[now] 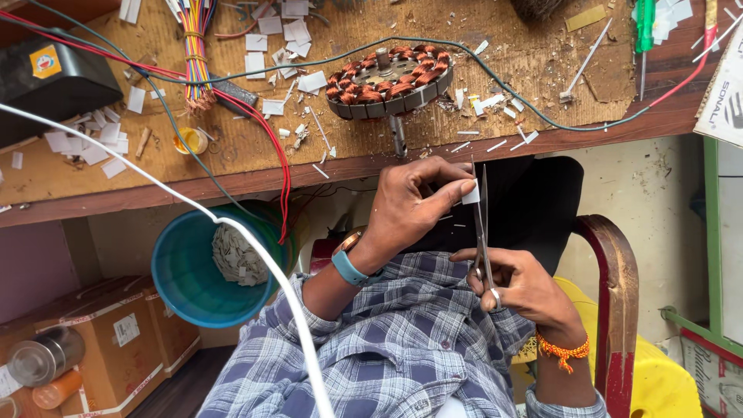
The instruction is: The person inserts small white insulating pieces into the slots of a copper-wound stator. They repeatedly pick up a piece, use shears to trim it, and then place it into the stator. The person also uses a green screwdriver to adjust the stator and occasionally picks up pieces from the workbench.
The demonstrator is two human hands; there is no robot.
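The right hand has its fingers through the handles of the scissors. The long blades point up, away from the body. The left hand pinches a small white paper piece against the blades, below the table.

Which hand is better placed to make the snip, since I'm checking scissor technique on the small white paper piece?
The right hand, probably: its fingers sit in the handles of the slim steel scissors, blades up at the small white paper piece. The left hand only pinches that piece.
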